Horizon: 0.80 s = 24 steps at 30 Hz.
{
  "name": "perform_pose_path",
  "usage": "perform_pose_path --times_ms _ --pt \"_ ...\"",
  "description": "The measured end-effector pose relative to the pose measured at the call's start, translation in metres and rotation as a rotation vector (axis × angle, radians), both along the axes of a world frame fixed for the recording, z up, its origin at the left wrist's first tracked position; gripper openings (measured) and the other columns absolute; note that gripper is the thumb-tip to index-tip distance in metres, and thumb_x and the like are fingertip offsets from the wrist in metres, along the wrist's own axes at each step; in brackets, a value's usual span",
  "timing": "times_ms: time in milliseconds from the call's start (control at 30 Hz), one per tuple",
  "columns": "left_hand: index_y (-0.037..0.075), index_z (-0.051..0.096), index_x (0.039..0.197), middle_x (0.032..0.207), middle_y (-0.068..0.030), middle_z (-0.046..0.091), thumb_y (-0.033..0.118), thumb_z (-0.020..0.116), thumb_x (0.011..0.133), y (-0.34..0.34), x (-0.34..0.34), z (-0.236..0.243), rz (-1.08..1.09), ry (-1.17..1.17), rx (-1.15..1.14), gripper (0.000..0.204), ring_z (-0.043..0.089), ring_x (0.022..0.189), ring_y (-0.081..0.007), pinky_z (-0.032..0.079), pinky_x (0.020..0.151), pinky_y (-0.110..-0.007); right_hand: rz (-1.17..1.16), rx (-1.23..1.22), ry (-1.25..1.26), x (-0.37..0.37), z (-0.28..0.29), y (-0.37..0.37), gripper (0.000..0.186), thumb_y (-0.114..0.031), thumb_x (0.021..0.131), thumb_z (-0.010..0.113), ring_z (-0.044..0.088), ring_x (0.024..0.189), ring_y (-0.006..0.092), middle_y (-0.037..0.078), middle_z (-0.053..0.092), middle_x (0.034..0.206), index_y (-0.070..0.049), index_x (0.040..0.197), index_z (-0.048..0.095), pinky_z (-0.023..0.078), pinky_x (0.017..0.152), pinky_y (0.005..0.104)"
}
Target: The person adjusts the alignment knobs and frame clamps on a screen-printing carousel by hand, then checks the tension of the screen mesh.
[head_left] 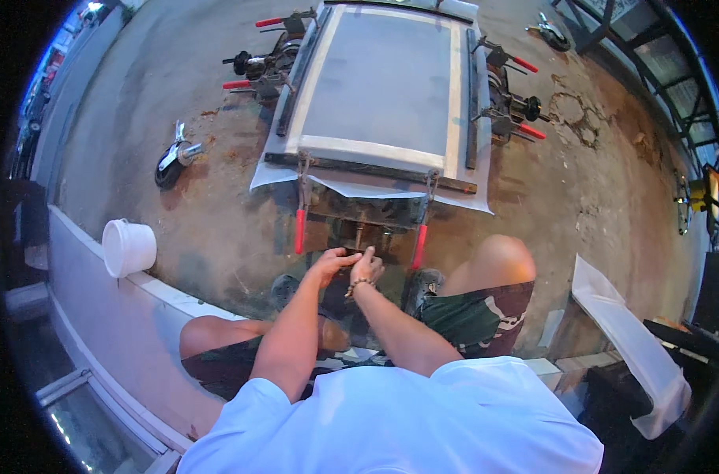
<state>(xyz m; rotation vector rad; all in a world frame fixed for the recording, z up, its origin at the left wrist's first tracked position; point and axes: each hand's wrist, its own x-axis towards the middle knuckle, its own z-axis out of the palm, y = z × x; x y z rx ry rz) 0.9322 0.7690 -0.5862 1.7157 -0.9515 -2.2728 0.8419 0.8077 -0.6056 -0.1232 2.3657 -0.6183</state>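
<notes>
My left hand (330,265) and my right hand (366,269) meet in front of my knees, fingers bent inward and thumbs near each other. Whatever lies between the fingers is too small or hidden to make out. A beaded bracelet (359,286) circles my right wrist. Just beyond the fingertips is the threaded rod (359,234) at the front of a metal stretching rig. On top of that rig lies a pale frame (367,152) under translucent mesh (379,79), pressed by dark bars (375,171). Red-handled clamps (300,231) flank my hands, the other red handle (419,246) being on the right.
More red-handled clamps (525,130) line both sides of the rig. Loose caster wheels stand on the concrete floor, one at left (174,158) and one far right (550,34). A white bucket (129,248) sits by the low wall. At right hangs a white sheet strip (624,340).
</notes>
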Motion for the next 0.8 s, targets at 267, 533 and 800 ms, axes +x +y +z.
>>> perform_pose_path --times_ms 267,533,800 --pt "-0.002 0.068 0.087 0.089 -0.0144 0.067 0.064 0.071 0.068 0.014 -0.027 0.010 -0.052 -0.463 -0.292 0.069 0.063 0.084 -0.0249 0.048 0.073 -0.037 -0.109 -0.076 -0.292 -0.020 0.003 0.005 0.066 -0.058 0.094 0.035 0.062 0.085 0.0315 0.016 0.066 0.089 0.001 0.086 0.065 0.046 0.077 0.0439" --pt "-0.008 0.057 0.112 0.110 -0.0211 0.062 0.058 0.073 0.069 -0.004 -0.033 0.042 -0.148 -0.292 -0.207 0.081 0.061 0.101 -0.0286 0.048 0.082 -0.039 -0.149 -0.001 -0.208 -0.023 -0.018 0.003 0.062 -0.058 0.089 0.044 0.057 0.102 0.0381 0.025 0.062 0.104 0.001 0.096 0.062 0.040 0.089 0.0481" --pt "-0.001 0.067 0.099 0.094 -0.0078 0.067 0.046 0.072 0.079 0.013 -0.012 -0.026 0.091 -0.182 -0.131 0.052 0.062 0.083 -0.0176 0.048 0.076 -0.032 -0.125 -0.008 -0.207 -0.005 0.022 -0.010 0.067 -0.055 0.092 0.034 0.056 0.103 0.0438 0.027 0.062 0.107 0.003 0.105 0.064 0.041 0.088 0.0513"
